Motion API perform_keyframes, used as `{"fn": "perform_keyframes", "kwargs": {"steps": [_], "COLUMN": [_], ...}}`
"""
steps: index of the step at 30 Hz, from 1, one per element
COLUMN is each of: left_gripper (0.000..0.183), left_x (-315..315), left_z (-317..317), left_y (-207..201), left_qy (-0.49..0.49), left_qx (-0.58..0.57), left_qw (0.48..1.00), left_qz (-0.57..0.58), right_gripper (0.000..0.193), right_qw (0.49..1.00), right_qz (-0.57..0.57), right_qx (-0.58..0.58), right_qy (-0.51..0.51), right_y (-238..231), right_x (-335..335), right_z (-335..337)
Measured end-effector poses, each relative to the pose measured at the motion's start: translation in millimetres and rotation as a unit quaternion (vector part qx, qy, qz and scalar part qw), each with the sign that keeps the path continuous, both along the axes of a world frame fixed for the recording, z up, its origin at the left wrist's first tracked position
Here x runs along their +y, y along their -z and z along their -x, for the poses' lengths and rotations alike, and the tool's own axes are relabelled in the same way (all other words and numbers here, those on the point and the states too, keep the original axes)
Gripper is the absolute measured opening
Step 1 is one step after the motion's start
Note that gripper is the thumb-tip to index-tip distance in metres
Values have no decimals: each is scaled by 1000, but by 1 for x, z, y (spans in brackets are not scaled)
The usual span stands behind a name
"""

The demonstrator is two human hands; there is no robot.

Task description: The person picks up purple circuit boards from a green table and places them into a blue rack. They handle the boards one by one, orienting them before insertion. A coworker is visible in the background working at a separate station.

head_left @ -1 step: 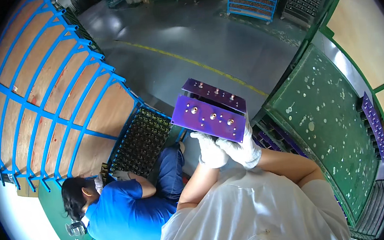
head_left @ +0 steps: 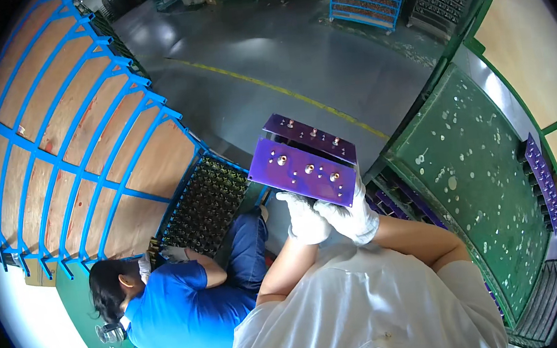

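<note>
Two purple rectangular plates with round metal fittings stand one behind the other in front of me, tilted. The near plate (head_left: 301,173) shows a row of 3 larger fittings with small studs around them. Behind it, the far plate (head_left: 311,136) is partly covered, with a dark gap between the two. White gloves cover both my hands. My left hand (head_left: 306,219) is closed under the lower edge of the plates. Beside it, my right hand (head_left: 355,217) grips their lower right part, with some fingers hidden behind the near plate.
At my left a person in a blue shirt (head_left: 178,309) bends beside a rack tray full of small dark parts (head_left: 202,207). A blue frame with wooden boards (head_left: 72,159) rises there. On my right stands a green speckled board (head_left: 472,190). Loaded racks (head_left: 369,0) line the far floor.
The person at my left has shifted their head and hand slightly. My hands and the purple plates stay practically in place.
</note>
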State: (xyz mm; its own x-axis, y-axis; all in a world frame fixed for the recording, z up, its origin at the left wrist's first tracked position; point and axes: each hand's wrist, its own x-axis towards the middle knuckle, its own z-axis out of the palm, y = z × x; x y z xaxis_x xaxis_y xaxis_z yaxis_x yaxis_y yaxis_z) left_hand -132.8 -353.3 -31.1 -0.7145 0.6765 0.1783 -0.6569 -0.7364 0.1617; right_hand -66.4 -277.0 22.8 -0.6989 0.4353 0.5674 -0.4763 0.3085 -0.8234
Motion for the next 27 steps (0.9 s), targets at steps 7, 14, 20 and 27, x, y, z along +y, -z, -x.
{"fn": "perform_keyframes", "kwargs": {"steps": [7, 14, 20, 27], "left_gripper": [66, 63, 48, 56], "left_x": [2, -2, 10, 22], "left_z": [15, 58, 70, 59], "left_y": [7, -42, -27, -43], "left_qy": [-105, 50, 87, -19], "left_qx": [134, 13, 67, 155], "left_qw": [970, 992, 992, 988], "left_qz": [172, -116, -64, 19], "right_gripper": [81, 60, 39, 18], "right_qw": [992, 949, 952, 946], "right_qz": [110, -296, -285, -143], "right_qx": [-24, -94, -107, -178], "right_qy": [-61, -57, 25, 232], "right_y": [9, -27, -19, -20], "right_x": [-5, 20, 45, 76], "right_z": [4, -15, -71, -136]}}
